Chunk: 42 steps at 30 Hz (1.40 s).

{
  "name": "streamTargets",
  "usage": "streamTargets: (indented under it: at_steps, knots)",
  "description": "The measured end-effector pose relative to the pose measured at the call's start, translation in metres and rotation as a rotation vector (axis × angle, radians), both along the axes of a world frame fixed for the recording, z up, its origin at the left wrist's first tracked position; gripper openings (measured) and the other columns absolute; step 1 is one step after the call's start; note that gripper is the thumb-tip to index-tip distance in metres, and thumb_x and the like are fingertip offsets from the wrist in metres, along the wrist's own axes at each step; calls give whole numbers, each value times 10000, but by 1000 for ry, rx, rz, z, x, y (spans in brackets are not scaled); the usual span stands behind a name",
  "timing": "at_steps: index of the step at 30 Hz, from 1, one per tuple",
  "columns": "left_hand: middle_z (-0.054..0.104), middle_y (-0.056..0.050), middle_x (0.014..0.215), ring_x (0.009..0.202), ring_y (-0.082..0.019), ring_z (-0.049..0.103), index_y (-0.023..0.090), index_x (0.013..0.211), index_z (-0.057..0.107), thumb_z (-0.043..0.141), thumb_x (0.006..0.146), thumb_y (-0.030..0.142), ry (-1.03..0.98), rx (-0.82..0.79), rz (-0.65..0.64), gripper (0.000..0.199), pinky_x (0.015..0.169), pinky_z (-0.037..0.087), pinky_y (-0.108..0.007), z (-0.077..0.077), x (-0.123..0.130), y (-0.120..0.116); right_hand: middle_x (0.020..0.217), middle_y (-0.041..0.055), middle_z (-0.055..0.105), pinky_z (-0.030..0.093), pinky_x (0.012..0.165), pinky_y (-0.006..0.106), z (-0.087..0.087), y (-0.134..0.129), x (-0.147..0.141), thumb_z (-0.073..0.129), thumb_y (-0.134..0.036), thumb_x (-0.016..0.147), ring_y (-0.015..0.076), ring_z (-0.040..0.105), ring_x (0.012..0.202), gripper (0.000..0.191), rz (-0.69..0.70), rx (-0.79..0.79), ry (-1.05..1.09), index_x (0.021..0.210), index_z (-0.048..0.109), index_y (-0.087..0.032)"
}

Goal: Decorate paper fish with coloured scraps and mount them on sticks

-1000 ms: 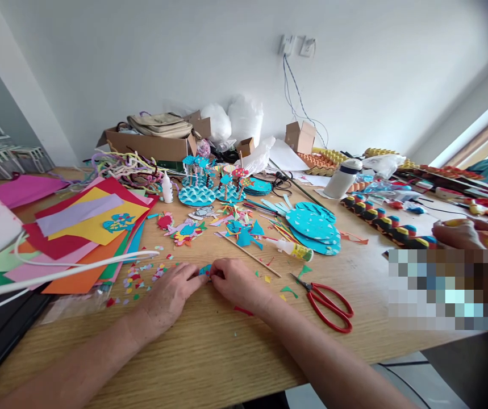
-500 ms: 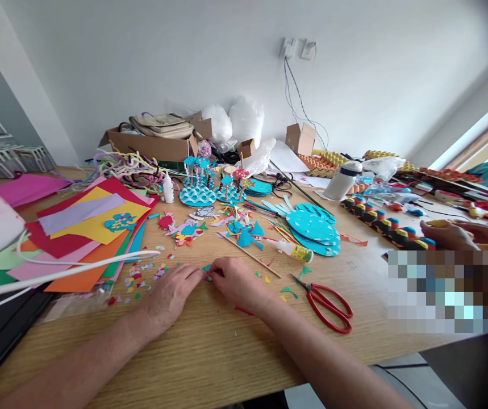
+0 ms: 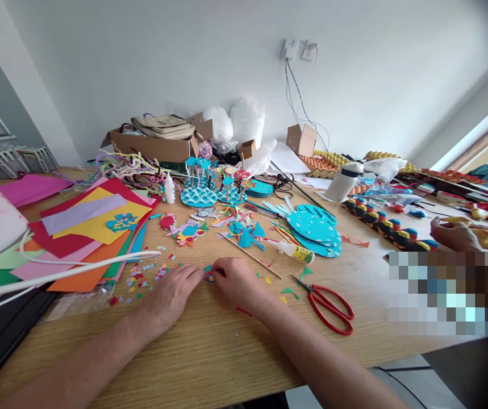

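Note:
A small blue paper cutout (image 3: 208,274) with red on it lies on the table between my hands, partly hidden by fingers. My left hand (image 3: 176,292) rests palm down, its fingers together and their tips holding the cutout's left edge. From the other side, my right hand (image 3: 236,284) has its thumb and fingers pinched at the cutout. Tiny colored paper dots (image 3: 141,278) are scattered just beyond my left hand. Red-handled scissors (image 3: 329,307) lie with slightly parted blades to the right of my right hand.
Colored paper sheets (image 3: 94,227) are stacked at left, crossed by a white cable (image 3: 111,263). Beyond my hands are a wooden stick (image 3: 254,258), a glue bottle (image 3: 297,251), blue discs (image 3: 316,230) and fish cutouts (image 3: 188,232). A co-worker's hands (image 3: 457,233) hold yellow egg-carton material at right.
My hands stay at the cutout with barely any movement. The whole view shifts slightly. At right, the co-worker's hands have moved a little and more of the yellow piece shows.

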<state>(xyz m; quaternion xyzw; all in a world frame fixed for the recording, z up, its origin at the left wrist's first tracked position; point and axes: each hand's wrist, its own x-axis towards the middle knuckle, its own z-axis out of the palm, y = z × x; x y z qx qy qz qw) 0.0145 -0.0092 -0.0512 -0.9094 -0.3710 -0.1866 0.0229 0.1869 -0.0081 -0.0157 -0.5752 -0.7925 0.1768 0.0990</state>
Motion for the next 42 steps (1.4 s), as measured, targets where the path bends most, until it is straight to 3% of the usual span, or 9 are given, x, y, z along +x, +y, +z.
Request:
streamTargets:
  at_steps: [12, 15, 17, 19, 21, 27, 36, 42]
  knots:
    - [615, -77, 1009, 950, -169, 548, 150, 1032, 553, 295, 711, -58, -92, -107, -6, 462, 850, 456, -337, 4, -1, 0, 767, 36, 669, 357, 581, 198, 1, -4, 3, 447, -178, 783, 129, 578, 685, 214, 18, 29, 59, 795, 661, -177]
    - [621, -64, 1015, 971, -148, 551, 160, 1019, 559, 280, 695, -48, -174, -178, 2, 475, 855, 449, -303, 22, -7, 3, 725, 8, 652, 360, 581, 174, 7, -7, 8, 455, -134, 776, 101, 556, 647, 193, 45, 125, 257, 773, 644, -174]
    - [633, -47, 991, 928, -149, 575, 176, 984, 573, 308, 727, 10, -202, -242, 78, 405, 805, 467, -285, 40, -16, 6, 696, 1, 637, 364, 579, 170, 12, -8, 12, 453, -132, 780, 95, 545, 627, 180, 30, 189, 369, 755, 628, -166]
    - [661, -21, 854, 783, -146, 610, 179, 938, 589, 330, 760, 79, -180, -329, 141, 330, 698, 489, -259, 55, -28, 10, 671, -3, 623, 367, 576, 172, 16, -8, 16, 448, -150, 791, 96, 537, 613, 175, 1, 232, 421, 738, 615, -165]
    - [667, -12, 878, 804, -147, 610, 192, 954, 589, 340, 776, 124, -172, -334, 183, 314, 713, 480, -258, 62, -43, 13, 654, -7, 613, 364, 565, 176, 18, -7, 20, 445, -168, 798, 97, 529, 596, 175, -23, 259, 429, 731, 607, -169]
    - [632, -57, 988, 901, -168, 581, 179, 926, 588, 387, 743, 128, -2, -226, 221, 277, 779, 444, -286, 48, -71, 26, 648, -6, 604, 360, 555, 181, 16, -6, 23, 434, -174, 804, 98, 519, 584, 173, -21, 285, 403, 743, 596, -171]
    - [591, -2, 729, 700, -161, 539, 198, 712, 543, 423, 760, 144, 148, -280, 241, 140, 630, 381, -250, 42, -54, 37, 658, 7, 611, 368, 567, 190, 7, -2, 26, 444, -161, 801, 108, 539, 606, 164, 44, 374, 429, 728, 591, -170]
    - [596, -23, 800, 720, -178, 532, 197, 776, 511, 391, 764, 127, 110, -273, 255, 140, 640, 369, -268, 33, -54, 43, 656, 16, 613, 375, 565, 200, 6, -1, 26, 450, -140, 792, 114, 550, 604, 156, 75, 404, 447, 724, 589, -168]
